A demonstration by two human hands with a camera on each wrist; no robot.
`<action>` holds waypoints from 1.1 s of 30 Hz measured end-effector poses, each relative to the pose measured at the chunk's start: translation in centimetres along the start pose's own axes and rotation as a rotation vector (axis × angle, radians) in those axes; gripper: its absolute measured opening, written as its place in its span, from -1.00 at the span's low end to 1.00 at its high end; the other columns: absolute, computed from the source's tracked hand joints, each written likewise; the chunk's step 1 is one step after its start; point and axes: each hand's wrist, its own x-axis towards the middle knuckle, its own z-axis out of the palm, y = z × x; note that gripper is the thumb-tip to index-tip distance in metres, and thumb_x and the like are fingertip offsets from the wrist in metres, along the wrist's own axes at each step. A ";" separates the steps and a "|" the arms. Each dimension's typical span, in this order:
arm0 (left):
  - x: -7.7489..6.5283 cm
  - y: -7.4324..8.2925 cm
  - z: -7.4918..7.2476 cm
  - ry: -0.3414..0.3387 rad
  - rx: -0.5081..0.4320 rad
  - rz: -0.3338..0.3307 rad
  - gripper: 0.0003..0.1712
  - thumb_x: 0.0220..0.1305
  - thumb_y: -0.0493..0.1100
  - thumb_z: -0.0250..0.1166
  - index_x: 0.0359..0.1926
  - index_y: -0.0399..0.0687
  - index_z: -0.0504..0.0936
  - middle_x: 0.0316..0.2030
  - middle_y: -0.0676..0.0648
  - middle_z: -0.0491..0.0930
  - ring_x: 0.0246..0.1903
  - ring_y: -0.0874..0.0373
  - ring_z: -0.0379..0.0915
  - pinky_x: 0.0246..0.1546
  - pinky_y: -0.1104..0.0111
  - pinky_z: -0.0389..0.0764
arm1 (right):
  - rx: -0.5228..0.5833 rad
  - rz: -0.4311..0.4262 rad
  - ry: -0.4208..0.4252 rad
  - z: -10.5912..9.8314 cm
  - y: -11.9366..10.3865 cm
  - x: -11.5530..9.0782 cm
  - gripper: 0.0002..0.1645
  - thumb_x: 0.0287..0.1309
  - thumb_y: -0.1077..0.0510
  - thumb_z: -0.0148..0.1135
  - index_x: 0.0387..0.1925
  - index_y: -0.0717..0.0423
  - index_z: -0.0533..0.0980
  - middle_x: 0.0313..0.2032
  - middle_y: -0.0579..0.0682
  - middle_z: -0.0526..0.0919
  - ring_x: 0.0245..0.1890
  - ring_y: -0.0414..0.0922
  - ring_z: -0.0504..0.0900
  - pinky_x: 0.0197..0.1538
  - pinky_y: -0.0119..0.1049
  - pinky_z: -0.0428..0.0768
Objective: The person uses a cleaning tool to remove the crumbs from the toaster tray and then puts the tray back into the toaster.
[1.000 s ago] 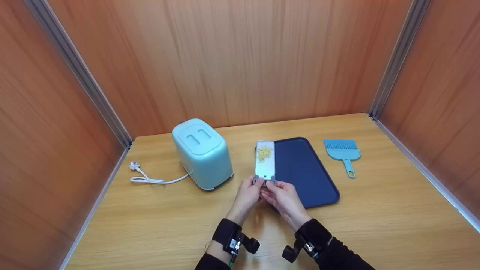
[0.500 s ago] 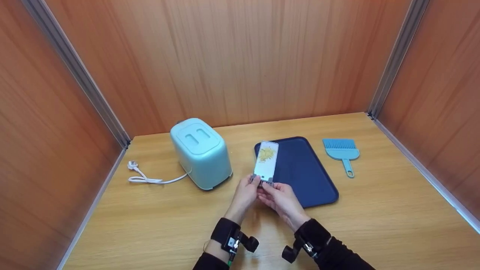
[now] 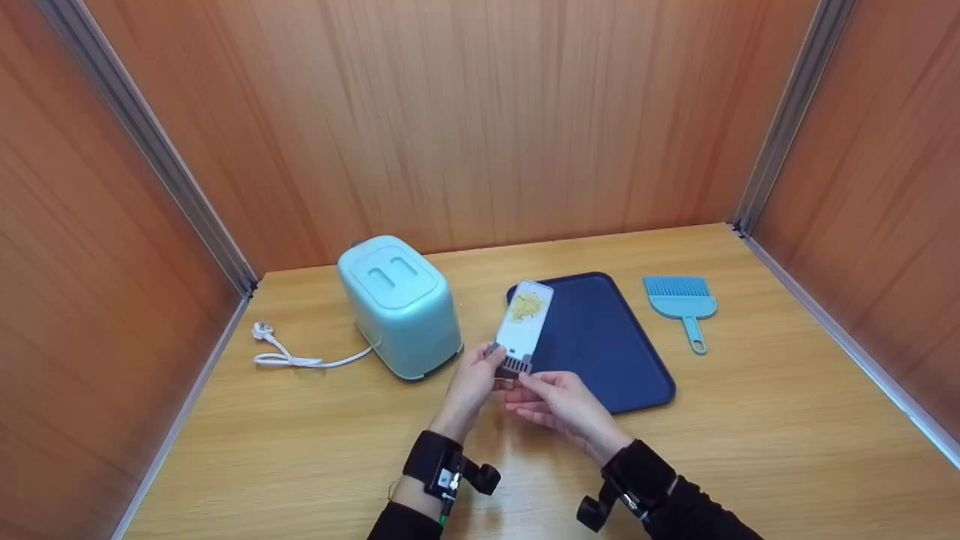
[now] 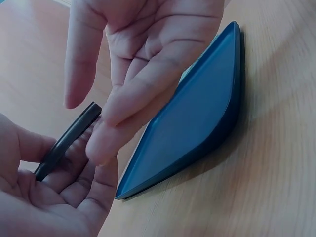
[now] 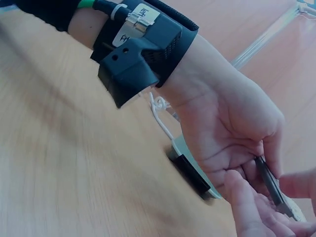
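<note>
A toaster crumb tray [image 3: 519,336], pale with a dark slotted handle [image 3: 514,366], slants up to the right in the head view. Yellow crumbs [image 3: 526,306] lie on its far half. My left hand [image 3: 471,381] grips the handle, thumb on top and fingers beneath. Beside the handle's right corner is my right hand [image 3: 566,405], its fingers fairly straight and its thumb tip at the corner. In the left wrist view the right thumb and fingers look spread around the handle's end [image 4: 74,136]; whether they touch it is hard to tell. A navy serving tray [image 3: 600,345] lies behind and to the right.
The light-blue toaster [image 3: 405,315] stands to the left, its white cord and plug [image 3: 296,360] trailing farther left. A blue brush with dustpan [image 3: 684,304] lies at the right. Wooden panels [image 3: 480,127] enclose the table at the back and sides.
The crumb tray has shifted left and tilted clockwise, its handle end moving left with my left hand. My right hand has loosened from the handle, moving slightly right relative to it.
</note>
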 end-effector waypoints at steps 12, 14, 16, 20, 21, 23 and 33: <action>-0.4 0.3 -2.4 -0.132 -0.090 -0.016 -0.59 0.74 -0.17 -0.08 0.35 -0.38 0.42 -0.11 -0.26 0.79 -0.35 0.14 0.81 -0.31 0.41 0.75 | -0.279 0.049 0.016 -5.1 -1.8 -1.3 -0.44 0.61 -0.17 0.15 0.22 0.25 0.48 -0.08 0.10 0.80 -0.17 -0.12 0.83 -0.03 -0.33 0.80; -0.4 0.3 -2.7 -0.137 -0.097 -0.019 -0.59 0.73 -0.19 -0.07 0.35 -0.40 0.41 -0.12 -0.27 0.79 -0.40 0.16 0.79 -0.34 0.42 0.74 | -0.329 0.051 0.047 -6.3 -2.3 -1.5 -0.41 0.61 -0.19 0.14 0.24 0.25 0.48 -0.06 0.10 0.79 -0.16 -0.12 0.82 -0.03 -0.33 0.80; -0.5 0.3 -3.0 -0.137 -0.098 -0.026 -0.59 0.72 -0.21 -0.06 0.35 -0.41 0.40 -0.14 -0.27 0.78 -0.44 0.17 0.76 -0.36 0.43 0.73 | -0.366 0.053 0.075 -7.5 -2.8 -1.5 -0.40 0.62 -0.19 0.13 0.25 0.25 0.50 -0.05 0.10 0.79 -0.15 -0.12 0.81 -0.03 -0.33 0.79; -0.5 0.2 -3.4 -0.136 -0.100 -0.039 -0.60 0.71 -0.22 -0.04 0.33 -0.42 0.42 -0.19 -0.23 0.78 -0.49 0.18 0.74 -0.43 0.46 0.69 | -0.403 0.051 0.114 -10.1 -3.7 -1.5 -0.41 0.63 -0.19 0.11 0.24 0.24 0.51 -0.10 0.02 0.80 -0.19 -0.14 0.79 -0.07 -0.35 0.76; -0.6 0.2 -3.5 -0.140 -0.102 -0.039 -0.61 0.71 -0.22 -0.04 0.32 -0.42 0.43 -0.20 -0.22 0.78 -0.50 0.18 0.74 -0.44 0.47 0.68 | -0.409 0.050 0.124 -10.8 -4.0 -1.5 -0.43 0.63 -0.19 0.10 0.22 0.23 0.51 -0.13 0.00 0.80 -0.20 -0.16 0.78 -0.08 -0.36 0.76; -0.6 0.2 -3.6 -0.150 -0.100 -0.044 -0.61 0.71 -0.21 -0.04 0.30 -0.42 0.44 -0.22 -0.21 0.78 -0.51 0.18 0.73 -0.45 0.47 0.68 | -0.420 0.041 0.150 -12.3 -4.2 -1.5 -0.45 0.63 -0.19 0.10 0.18 0.23 0.51 -0.16 -0.03 0.79 -0.22 -0.18 0.77 -0.10 -0.36 0.75; -1.0 0.2 -4.8 -0.189 -0.054 -0.054 -0.63 0.69 -0.20 -0.04 0.22 -0.43 0.48 -0.29 -0.18 0.76 -0.57 0.19 0.68 -0.50 0.47 0.67 | -1.236 -0.171 0.492 -19.0 -3.4 -0.5 -0.56 0.53 -0.06 0.21 0.07 0.26 0.48 -0.25 0.20 0.62 -0.31 0.07 0.60 -0.32 -0.13 0.51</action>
